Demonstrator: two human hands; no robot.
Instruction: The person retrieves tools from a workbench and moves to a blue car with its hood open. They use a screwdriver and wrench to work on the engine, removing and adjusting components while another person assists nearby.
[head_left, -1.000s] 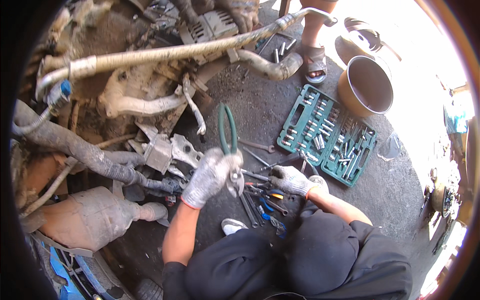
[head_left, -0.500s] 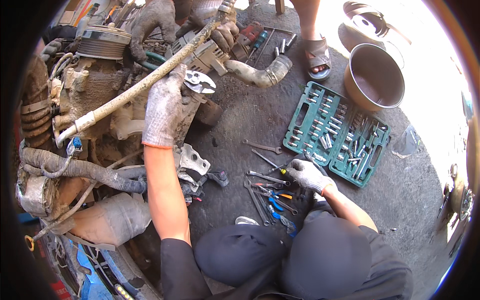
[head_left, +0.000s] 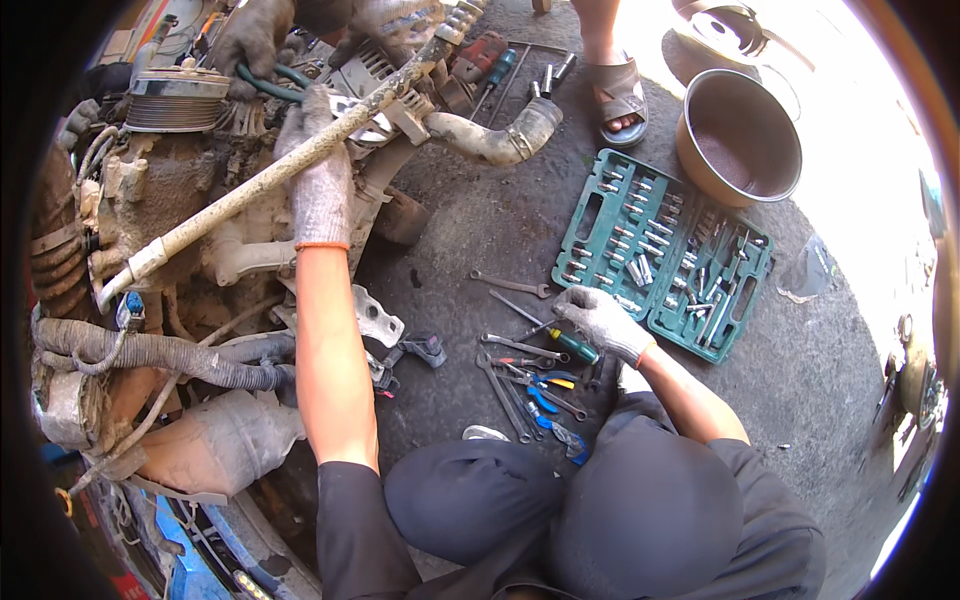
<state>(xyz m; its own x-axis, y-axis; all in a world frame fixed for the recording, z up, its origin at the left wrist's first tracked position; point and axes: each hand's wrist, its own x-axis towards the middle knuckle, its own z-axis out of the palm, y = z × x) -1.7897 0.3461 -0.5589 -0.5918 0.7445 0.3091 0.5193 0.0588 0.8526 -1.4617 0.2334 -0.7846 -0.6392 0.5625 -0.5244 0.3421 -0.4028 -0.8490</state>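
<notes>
My left hand [head_left: 318, 185], in a grey work glove with an orange cuff, reaches under a pale dirty metal pipe [head_left: 250, 190] at the engine. Its fingers are wrapped round a pair of pliers [head_left: 368, 122]; the bright jaws stick out to the right, partly behind the pipe. A co-worker's gloved hand [head_left: 255, 42] is at the green handles. My right hand [head_left: 605, 325], also gloved, is low over the floor tools with its fingers curled together. A thin dark rod [head_left: 540, 328] meets its fingertips; what they hold is hidden. Beside it lies a screwdriver [head_left: 572, 345] with a green handle.
Wrenches [head_left: 505, 400] and blue-handled pliers [head_left: 542, 400] lie before my knees. An open green socket case [head_left: 590, 205] lies to the right, with a brown pot [head_left: 740, 140] beyond. A co-worker's sandalled foot [head_left: 622, 105] stands nearby. A corrugated hose [head_left: 160, 345] runs along the left.
My left hand has moved up with the pliers, their jaws now partly behind the pipe. The co-worker's hand has shifted left. My right hand has moved up, exposing the green screwdriver handle.
</notes>
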